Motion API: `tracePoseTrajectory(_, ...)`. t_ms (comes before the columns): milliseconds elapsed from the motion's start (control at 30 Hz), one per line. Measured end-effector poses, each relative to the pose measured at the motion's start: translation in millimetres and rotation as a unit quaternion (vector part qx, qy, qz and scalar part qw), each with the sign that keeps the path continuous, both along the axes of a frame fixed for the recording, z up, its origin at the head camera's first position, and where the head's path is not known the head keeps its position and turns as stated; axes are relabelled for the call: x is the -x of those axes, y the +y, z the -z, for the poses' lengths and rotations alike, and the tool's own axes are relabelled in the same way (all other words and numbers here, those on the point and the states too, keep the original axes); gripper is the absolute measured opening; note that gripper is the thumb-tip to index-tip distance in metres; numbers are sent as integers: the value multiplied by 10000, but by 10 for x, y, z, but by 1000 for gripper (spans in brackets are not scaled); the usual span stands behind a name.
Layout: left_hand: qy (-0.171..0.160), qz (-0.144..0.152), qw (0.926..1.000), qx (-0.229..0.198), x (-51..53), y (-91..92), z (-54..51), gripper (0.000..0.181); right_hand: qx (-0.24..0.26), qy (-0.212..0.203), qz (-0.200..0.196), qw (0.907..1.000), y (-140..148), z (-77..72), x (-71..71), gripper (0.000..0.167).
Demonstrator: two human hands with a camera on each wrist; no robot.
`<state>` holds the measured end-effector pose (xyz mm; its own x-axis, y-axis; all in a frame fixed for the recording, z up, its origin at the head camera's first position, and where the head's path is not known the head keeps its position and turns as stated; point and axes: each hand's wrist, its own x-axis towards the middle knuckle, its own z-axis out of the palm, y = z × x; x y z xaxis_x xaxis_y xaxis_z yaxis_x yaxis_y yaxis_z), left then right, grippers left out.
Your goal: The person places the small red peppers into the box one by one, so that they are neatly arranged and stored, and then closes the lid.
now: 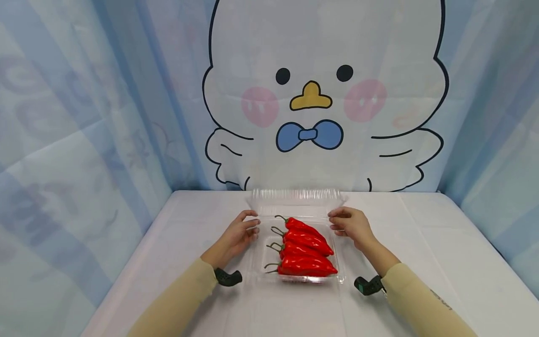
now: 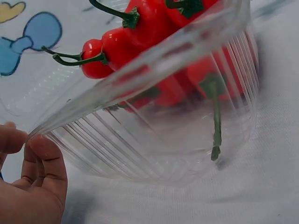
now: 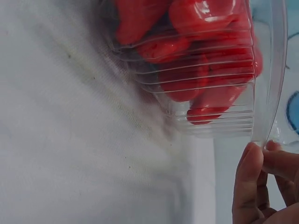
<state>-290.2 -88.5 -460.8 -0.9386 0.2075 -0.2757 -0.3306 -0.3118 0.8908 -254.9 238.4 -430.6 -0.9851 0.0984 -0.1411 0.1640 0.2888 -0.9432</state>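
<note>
Several red peppers [image 1: 305, 243] with green stems lie in a row inside a clear plastic clamshell box [image 1: 269, 277]. Its lid [image 1: 296, 200] stands raised behind the peppers at the far side. At the box's left far corner, my left hand [image 1: 236, 234] pinches the rim between thumb and fingers, as the left wrist view shows at the fingers [image 2: 44, 147]. On the opposite far corner my right hand [image 1: 351, 227] pinches the rim too, its fingertips [image 3: 250, 156] on the plastic edge in the right wrist view.
The box rests on a white-covered table [image 1: 400, 224]. Behind the table hangs a curtain [image 1: 311, 168] printed with a cartoon bird, and blue patterned curtains [image 1: 84, 140] flank both sides. A dark wrist-worn device [image 1: 228, 277] sits at each wrist.
</note>
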Motion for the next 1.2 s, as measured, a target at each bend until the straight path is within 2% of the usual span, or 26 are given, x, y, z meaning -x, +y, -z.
tracePoseTrajectory(100, 84, -100, 9999, 112, -11, 0, 10, 14, -177, -84, 87, 9998, 7, -4, -15, 33)
tracePoseTrajectory(267, 247, -142, 9996, 82, -21, -23, 41, 19, -414, -273, -40, 9988, 10, 7, -31, 30)
tracePoseTrajectory(500, -105, 62, 9974, -710, -55, -115, 49, 17, -560, -338, -378, 9971, 11, -23, -76, 39)
tracePoseTrajectory(567, -137, 213, 9969, -748, -67, -147, 45, 13, -584, -358, -479, 9965, 16, -41, -103, 40)
tracePoseTrajectory(667, -22, 549, 9976, -416, -95, -191, 30, 12, -541, -386, -673, 9955, 40, -62, -153, 42)
tracePoseTrajectory(767, 133, 825, 9964, -121, -134, -232, 18, 25, -454, -371, -854, 9946, 71, -67, -210, 44)
tracePoseTrajectory(933, 190, 1045, 9943, 132, -224, -292, -4, 45, -346, -405, -1132, 9921, 120, -60, -302, 55)
tracePoseTrajectory(1067, 49, 1221, 9916, 431, -298, -338, -26, 50, -343, -617, -1254, 9896, 173, -58, -369, 65)
tracePoseTrajectory(1200, -108, 1710, 9823, 755, -358, -411, -48, 43, -424, -885, -1479, 9841, 244, -56, -431, 63)
